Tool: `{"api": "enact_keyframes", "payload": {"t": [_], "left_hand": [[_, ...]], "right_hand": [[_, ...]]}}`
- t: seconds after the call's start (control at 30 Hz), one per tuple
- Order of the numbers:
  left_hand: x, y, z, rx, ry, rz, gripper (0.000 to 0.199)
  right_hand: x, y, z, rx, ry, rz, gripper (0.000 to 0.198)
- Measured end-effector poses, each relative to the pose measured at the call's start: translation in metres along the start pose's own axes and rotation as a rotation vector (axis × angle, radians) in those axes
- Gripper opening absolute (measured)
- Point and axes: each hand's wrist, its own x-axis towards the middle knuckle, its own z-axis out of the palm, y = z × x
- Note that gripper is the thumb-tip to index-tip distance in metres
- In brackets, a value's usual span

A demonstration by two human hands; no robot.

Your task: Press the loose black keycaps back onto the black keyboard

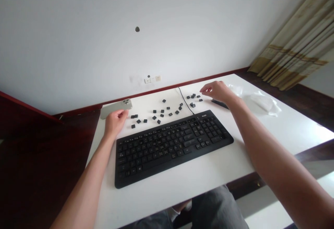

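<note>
A black keyboard (172,145) lies at a slant on the white table, with several key positions bare of their caps. Loose black keycaps (154,117) are scattered behind it. My left hand (115,122) rests by the keyboard's far left corner, fingers curled closed, beside a grey phone (117,108) and the leftmost keycaps. Over the far right of the table, my right hand (215,90) has its fingers drawn together near a small cluster of keycaps (193,96). Whatever either hand may hold is hidden. Under my right wrist lies a dark, slim object (220,104), partly covered.
The keyboard's cable (185,100) runs back over the table's far edge. Crumpled clear plastic (264,103) lies at the right. Behind the white table (208,164) stands a wall with sockets (152,79); a curtain (289,48) hangs at the right.
</note>
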Motion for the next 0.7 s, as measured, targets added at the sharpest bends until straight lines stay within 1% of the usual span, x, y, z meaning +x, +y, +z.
{"api": "enact_keyframes", "payload": {"t": [0.07,0.27,0.47,0.6,0.7], "left_hand": [[0.000,0.001,0.000,-0.008,0.000,0.003,0.045],[-0.001,0.004,-0.002,-0.017,-0.004,0.002,0.043],[-0.002,0.004,-0.002,-0.017,0.000,-0.001,0.043],[-0.002,0.005,-0.002,-0.020,0.002,0.003,0.043],[-0.002,0.007,-0.002,-0.020,0.003,0.000,0.043]], "right_hand": [[-0.001,0.001,-0.001,-0.026,-0.067,-0.018,0.020],[-0.001,-0.003,-0.001,0.001,-0.032,-0.025,0.027],[0.002,-0.009,0.007,-0.023,-0.119,-0.034,0.023],[0.003,-0.007,0.009,-0.027,-0.173,-0.006,0.023],[0.003,-0.006,0.008,-0.021,-0.170,0.000,0.023]]}}
